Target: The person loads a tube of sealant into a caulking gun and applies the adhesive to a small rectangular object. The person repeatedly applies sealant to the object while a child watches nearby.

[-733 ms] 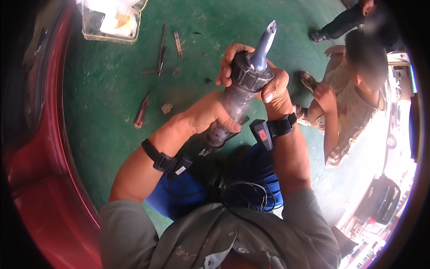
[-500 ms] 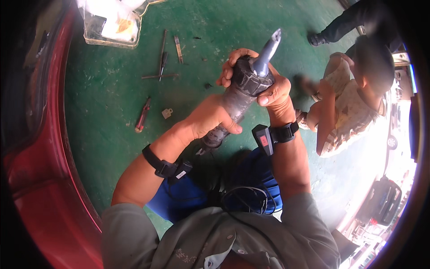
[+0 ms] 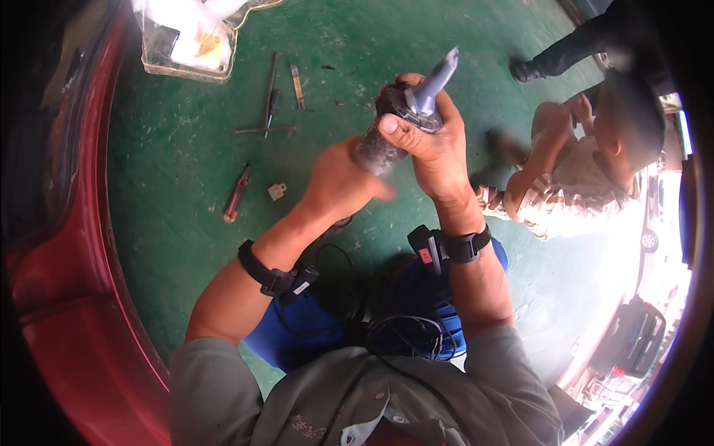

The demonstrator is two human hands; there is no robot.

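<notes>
In front of me I hold a dark, scuffed cylinder (image 3: 379, 151) with a black ribbed collar and a tapered grey metal tip (image 3: 439, 78). It is tilted, the tip pointing up and away to the right. My right hand (image 3: 440, 152) wraps the collar, its thumb across the near side. Lower on the body, my left hand (image 3: 338, 178) is closed round the cylinder; its fingertips are slightly blurred. The cylinder's lower end is mostly hidden behind this hand.
On the green floor lie red-handled pliers (image 3: 237, 195), a small beige plate (image 3: 277, 192), a screwdriver (image 3: 272, 108) and thin rods. A clear plastic box (image 3: 186, 73) stands at the far left, beside a red vehicle (image 3: 82, 312). Someone crouches (image 3: 587, 178) on the right; another person's leg (image 3: 569, 52) stands behind.
The cylinder has turned and shifted slightly left. My right thumb has moved round to the collar's near side, and my left hand has slid up the body. The crouching person has shifted.
</notes>
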